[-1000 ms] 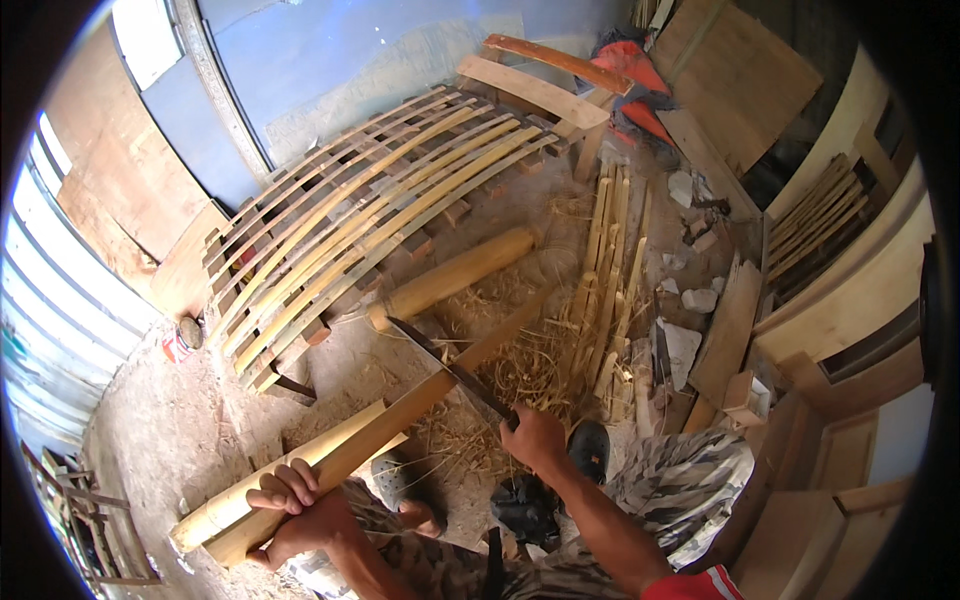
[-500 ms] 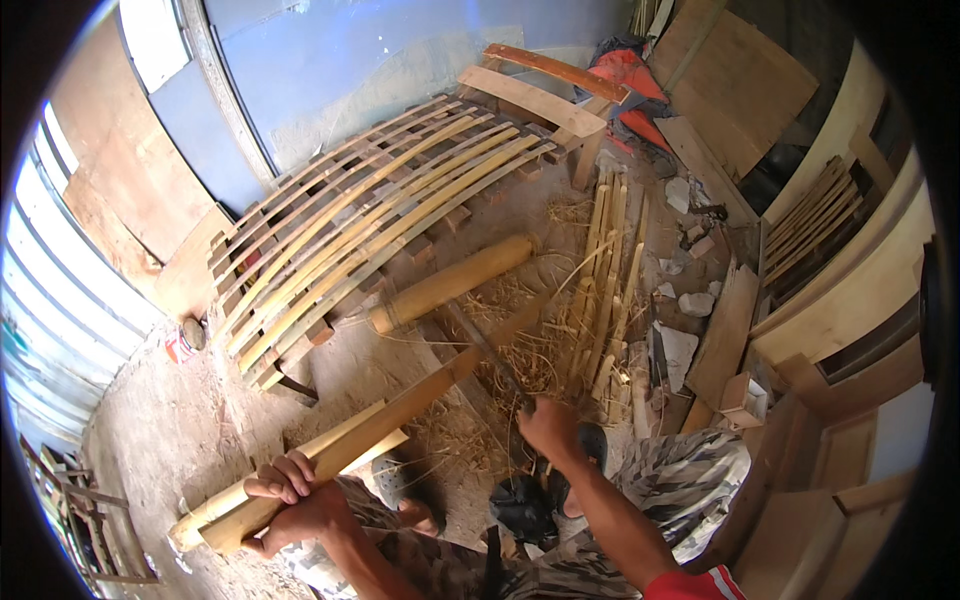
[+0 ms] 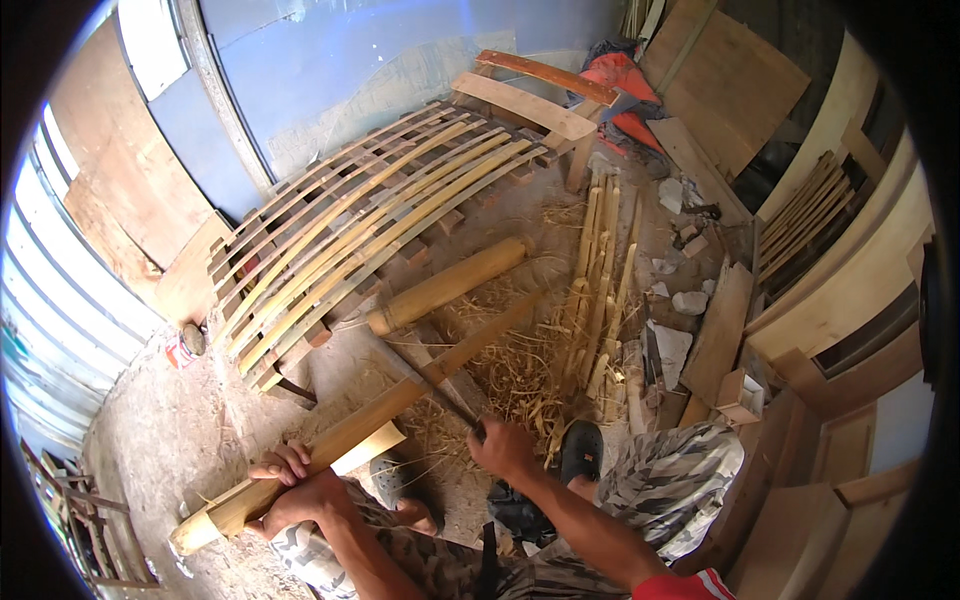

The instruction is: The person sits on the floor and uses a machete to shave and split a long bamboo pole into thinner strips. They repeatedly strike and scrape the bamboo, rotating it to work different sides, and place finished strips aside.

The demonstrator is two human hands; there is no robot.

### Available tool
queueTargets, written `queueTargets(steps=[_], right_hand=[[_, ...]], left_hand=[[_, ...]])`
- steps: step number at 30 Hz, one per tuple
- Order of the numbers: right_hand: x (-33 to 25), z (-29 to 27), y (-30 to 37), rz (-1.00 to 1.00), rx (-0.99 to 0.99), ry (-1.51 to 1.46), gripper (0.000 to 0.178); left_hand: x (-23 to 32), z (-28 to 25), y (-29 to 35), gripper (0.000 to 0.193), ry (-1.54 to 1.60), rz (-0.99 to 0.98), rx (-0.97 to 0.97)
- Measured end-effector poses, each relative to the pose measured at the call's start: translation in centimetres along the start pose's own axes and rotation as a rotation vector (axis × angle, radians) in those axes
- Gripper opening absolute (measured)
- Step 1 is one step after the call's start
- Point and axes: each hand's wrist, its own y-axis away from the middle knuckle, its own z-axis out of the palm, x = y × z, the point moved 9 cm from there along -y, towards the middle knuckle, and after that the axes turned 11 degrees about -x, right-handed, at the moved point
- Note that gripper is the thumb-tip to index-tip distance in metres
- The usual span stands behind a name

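My left hand is wrapped round the near end of a long split bamboo slat. The slat slants away from me up to the right, over the shavings. Beneath its near end lies a wider, paler bamboo piece. My right hand is closed round the handle of a long dark knife, whose blade crosses the slat about midway and points up to the left. Whether the edge bites into the bamboo cannot be made out. Just beyond the blade a thick round bamboo log lies on the ground.
Curled shavings cover the ground ahead. Split strips lie in a bundle to the right, beside rubble. A rack of bamboo slats stands at the back left, a wooden bench behind it. My sandalled foot is near the knife hand.
My right hand has drawn the knife down and left along the slat, toward my left hand. My left hand keeps its hold at the near end.
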Motion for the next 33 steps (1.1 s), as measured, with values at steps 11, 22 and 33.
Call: queueTargets(steps=[11, 22, 33], right_hand=[[-0.8, 1.7, 1.4, -0.139, 0.128, -0.003, 0.030], [0.0, 0.5, 0.3, -0.186, 0.113, -0.030, 0.035], [6.4, 1.9, -3.3, 0.149, -0.046, -0.007, 0.029]], left_hand=[[-1.2, 0.8, 1.5, 0.085, 0.008, -0.028, -0.038], [-2.1, 2.2, 2.0, 0.088, 0.089, -0.070, -0.040], [-2.2, 1.6, 2.0, 0.089, 0.056, -0.036, 0.012]])
